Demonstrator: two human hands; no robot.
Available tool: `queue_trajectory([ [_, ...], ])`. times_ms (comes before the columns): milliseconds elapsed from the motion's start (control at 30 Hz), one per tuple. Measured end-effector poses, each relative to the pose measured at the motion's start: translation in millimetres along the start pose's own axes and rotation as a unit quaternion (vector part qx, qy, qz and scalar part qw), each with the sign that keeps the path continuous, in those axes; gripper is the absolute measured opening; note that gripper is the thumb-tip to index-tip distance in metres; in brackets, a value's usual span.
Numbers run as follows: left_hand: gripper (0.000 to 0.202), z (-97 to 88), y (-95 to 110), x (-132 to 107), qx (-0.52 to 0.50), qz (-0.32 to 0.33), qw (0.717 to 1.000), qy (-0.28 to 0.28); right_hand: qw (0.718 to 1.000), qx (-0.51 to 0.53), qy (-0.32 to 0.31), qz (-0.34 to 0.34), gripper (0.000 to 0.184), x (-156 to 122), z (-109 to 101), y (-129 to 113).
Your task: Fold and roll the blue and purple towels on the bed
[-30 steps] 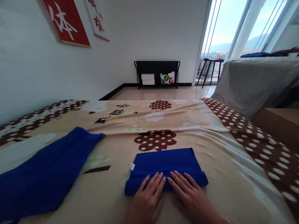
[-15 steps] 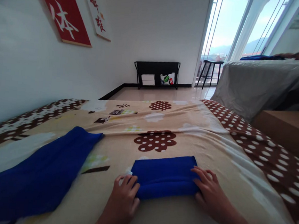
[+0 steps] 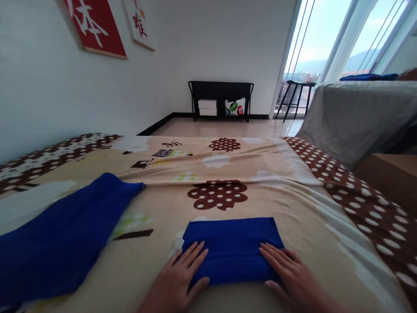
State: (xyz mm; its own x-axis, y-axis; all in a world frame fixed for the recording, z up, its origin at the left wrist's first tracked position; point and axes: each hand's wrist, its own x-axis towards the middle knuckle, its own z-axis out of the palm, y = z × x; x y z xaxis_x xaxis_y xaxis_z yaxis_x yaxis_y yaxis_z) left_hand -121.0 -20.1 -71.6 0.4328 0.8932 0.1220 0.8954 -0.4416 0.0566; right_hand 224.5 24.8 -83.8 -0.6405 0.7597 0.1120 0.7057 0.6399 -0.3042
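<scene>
A folded blue cloth point(image 3: 235, 249) lies as a flat rectangle on the patterned blanket point(image 3: 155, 268) in front of me. My left hand point(image 3: 181, 273) rests on its left end with fingers stretched out flat. On the right end lies my right hand point(image 3: 289, 271), its fingers also straight and the thumb apart. A small white tag point(image 3: 179, 243) sticks out at the cloth's left edge. Farther left, a larger blue cloth point(image 3: 51, 240) is spread out on the blanket, touched by neither hand.
Behind the bed, a black rack point(image 3: 219, 89) with white boxes point(image 3: 207, 107) stands against the wall. A black stool point(image 3: 297, 93) is by the window. At the right, another person's hand point(image 3: 415, 73) is near blue fabric point(image 3: 368, 77) on a grey-covered surface point(image 3: 347, 110).
Both hands have gone from gripping the folded cloth's ends to lying flat on it with fingers extended. The white tag shows more now.
</scene>
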Motion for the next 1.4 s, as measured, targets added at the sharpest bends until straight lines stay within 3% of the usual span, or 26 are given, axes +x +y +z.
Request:
queue_trajectory([
  [100,0.054,-12.8,-2.1,13.1,-0.019,-0.012,0.999,-0.029,0.997,0.059,-0.050,-0.010,0.057,15.1,-22.4,-4.7],
  [233,0.054,-23.3,4.9,49.1,-0.103,0.119,0.978,-0.138,0.966,0.153,-0.182,-0.100,0.051,53.3,-39.2,-10.7],
  [300,0.052,-21.1,-12.6,58.6,-0.114,0.130,0.972,-0.160,0.972,0.134,-0.183,-0.069,0.049,63.7,-38.0,8.1],
  [400,0.049,-12.8,-58.4,53.3,-0.059,0.041,0.992,-0.107,0.994,0.046,-0.100,0.024,0.051,59.3,-28.3,53.9],
  [467,0.047,-9.8,-82.0,38.7,0.008,-0.015,0.999,-0.029,0.998,-0.012,-0.031,0.058,0.051,44.8,-21.1,76.8],
  [533,0.046,-11.5,-86.8,18.3,0.068,-0.041,0.994,0.074,0.995,-0.062,0.038,0.068,0.048,23.9,-15.7,82.5],
  [633,0.049,-16.2,-58.9,-15.0,0.080,-0.015,0.981,0.177,0.988,-0.112,0.108,0.020,0.047,-12.1,-9.6,63.3],
  [733,0.057,-10.1,-18.6,-38.3,0.070,0.062,0.979,0.183,0.980,-0.142,0.124,-0.065,0.056,-36.4,-1.6,38.1],
  [800,0.058,-0.6,-2.2,-42.2,0.067,0.066,0.979,0.179,0.975,-0.151,0.142,-0.084,0.057,-38.1,3.4,31.0],
  [967,0.043,4.9,3.4,-11.4,0.040,-0.025,0.986,0.162,0.983,-0.130,0.123,-0.041,0.042,0.0,3.8,30.1],
  [1100,0.044,-7.3,26.1,28.5,0.116,-0.143,0.976,0.114,0.965,-0.196,0.174,0.021,0.039,36.0,9.5,-2.2],
  [1200,0.056,-2.1,48.0,43.5,0.141,-0.081,0.979,0.119,0.965,-0.188,0.174,-0.053,0.051,46.2,18.6,-28.7],
  [1300,0.060,10.1,43.3,36.7,0.112,0.018,0.988,0.108,0.973,-0.150,0.144,-0.103,0.057,40.0,18.6,-23.5],
  [1400,0.060,13.9,14.2,22.0,0.089,0.008,0.989,0.119,0.977,-0.127,0.144,-0.090,0.060,27.2,11.4,7.8],
])
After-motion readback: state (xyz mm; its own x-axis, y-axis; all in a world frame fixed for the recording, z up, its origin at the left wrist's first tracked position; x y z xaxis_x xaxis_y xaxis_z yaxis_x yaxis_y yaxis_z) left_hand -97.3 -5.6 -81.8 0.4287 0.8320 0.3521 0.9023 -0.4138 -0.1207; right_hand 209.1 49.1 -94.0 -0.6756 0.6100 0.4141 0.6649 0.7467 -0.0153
